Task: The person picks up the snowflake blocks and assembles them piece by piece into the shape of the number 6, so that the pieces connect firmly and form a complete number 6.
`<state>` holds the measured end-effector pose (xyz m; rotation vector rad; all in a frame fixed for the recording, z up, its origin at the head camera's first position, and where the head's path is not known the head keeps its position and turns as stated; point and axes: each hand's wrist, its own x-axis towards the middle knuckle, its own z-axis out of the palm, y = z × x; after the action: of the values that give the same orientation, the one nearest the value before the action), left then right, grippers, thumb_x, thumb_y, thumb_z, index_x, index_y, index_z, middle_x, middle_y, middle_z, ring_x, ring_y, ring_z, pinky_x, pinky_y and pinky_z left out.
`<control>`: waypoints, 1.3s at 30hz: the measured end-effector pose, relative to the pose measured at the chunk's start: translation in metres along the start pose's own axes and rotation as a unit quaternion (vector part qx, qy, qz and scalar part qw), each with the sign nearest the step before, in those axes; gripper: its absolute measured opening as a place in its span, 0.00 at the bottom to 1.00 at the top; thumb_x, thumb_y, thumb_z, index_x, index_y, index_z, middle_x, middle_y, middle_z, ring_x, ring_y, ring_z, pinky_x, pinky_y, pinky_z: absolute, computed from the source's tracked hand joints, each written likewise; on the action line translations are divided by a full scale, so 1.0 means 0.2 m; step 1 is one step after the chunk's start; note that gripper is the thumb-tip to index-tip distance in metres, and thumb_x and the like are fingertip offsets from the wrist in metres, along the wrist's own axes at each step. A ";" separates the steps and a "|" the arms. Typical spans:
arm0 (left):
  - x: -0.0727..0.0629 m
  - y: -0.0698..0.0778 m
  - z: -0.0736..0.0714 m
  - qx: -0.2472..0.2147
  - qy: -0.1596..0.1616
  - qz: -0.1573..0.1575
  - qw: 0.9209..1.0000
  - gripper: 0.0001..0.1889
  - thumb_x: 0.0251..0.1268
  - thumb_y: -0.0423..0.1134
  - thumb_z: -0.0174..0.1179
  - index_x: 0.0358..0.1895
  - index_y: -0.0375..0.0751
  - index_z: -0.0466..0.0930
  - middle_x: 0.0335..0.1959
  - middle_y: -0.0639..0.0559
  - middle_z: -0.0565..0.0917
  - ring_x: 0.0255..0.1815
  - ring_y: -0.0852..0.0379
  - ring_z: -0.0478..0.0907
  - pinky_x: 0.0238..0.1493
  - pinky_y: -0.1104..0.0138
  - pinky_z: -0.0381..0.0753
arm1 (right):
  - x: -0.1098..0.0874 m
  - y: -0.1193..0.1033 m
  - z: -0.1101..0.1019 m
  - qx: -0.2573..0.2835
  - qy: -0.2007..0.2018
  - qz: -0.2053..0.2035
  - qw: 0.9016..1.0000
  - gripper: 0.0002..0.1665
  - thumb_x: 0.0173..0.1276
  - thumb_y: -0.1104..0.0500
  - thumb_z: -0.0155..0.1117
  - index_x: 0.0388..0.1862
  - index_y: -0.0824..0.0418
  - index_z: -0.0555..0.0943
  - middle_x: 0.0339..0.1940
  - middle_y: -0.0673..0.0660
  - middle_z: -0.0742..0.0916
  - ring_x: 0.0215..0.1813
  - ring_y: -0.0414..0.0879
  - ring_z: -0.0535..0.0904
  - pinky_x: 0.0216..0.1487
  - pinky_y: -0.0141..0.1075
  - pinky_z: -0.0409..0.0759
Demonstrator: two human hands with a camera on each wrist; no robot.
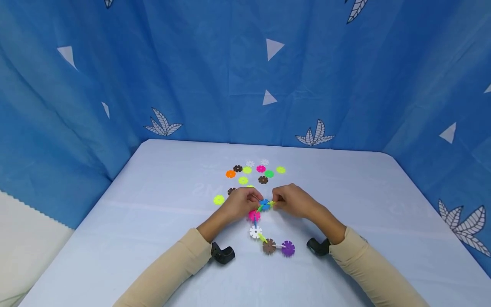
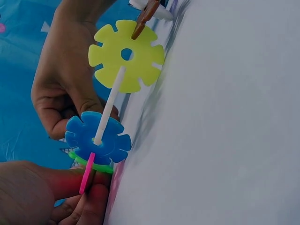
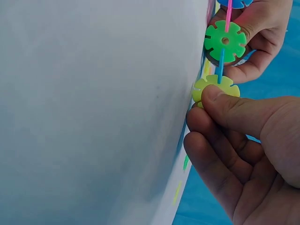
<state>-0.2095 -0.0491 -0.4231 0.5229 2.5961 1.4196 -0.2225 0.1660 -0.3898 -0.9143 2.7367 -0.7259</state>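
Head view. Writing: faint pale characters on the white worktop [image 1: 153, 238], 10 o'clock from the left hand [image 1: 239, 202], illegible. Disc chain [image 1: 254, 215]: between the left hand and right hand [image 1: 295, 201], running toward 6 o'clock, ending in a purple disc [image 1: 288, 248]. Loose discs [image 1: 243, 181]: 12 o'clock of the hands, one brown partly hidden. Curtain [image 1: 238, 64]: blue cloth, leaf and triangle prints.

Left wrist view. Left fingers, 8 o'clock, pinching a green disc [image 2: 105, 168], mostly hidden behind a blue disc [image 2: 82, 136]. Yellow disc [image 2: 110, 47]: 11 o'clock, notched, round-holed, slotted into a white disc [image 2: 110, 108] seen edge-on.

Right wrist view. Right fingers, 4 o'clock, pinching the yellow end disc [image 3: 229, 87], partly covered by the thumb.
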 end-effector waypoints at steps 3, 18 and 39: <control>0.00 0.00 0.00 -0.009 -0.004 0.000 1.000 0.05 0.67 0.28 0.65 0.41 0.41 0.85 0.30 0.55 0.82 0.32 0.58 0.78 0.37 0.68 0.79 | 0.00 0.01 0.00 0.013 -0.005 -0.001 1.000 0.13 0.64 0.68 0.74 0.26 0.55 0.78 0.21 0.46 0.77 0.28 0.42 0.72 0.31 0.35 0.72; -0.02 0.02 -0.01 -0.018 -0.008 -0.005 1.000 0.05 0.68 0.29 0.63 0.43 0.41 0.84 0.32 0.54 0.81 0.33 0.58 0.77 0.39 0.67 0.78 | 0.20 0.24 -0.27 0.022 -0.096 0.085 0.991 0.14 0.72 0.61 0.67 0.54 0.62 0.81 0.47 0.57 0.84 0.49 0.53 0.78 0.51 0.44 0.80; -0.02 0.01 0.00 0.024 -0.033 0.014 0.999 0.11 0.71 0.31 0.63 0.52 0.44 0.85 0.36 0.56 0.81 0.35 0.58 0.77 0.40 0.67 0.79 | 0.36 0.32 -0.22 -0.047 -0.048 0.172 0.983 0.13 0.71 0.66 0.66 0.53 0.61 0.81 0.48 0.61 0.82 0.51 0.55 0.75 0.56 0.48 0.77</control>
<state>-0.2057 -0.0495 -0.4211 0.6040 2.5854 1.3284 -0.3273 0.1845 -0.3829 -0.4547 2.7558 -0.4768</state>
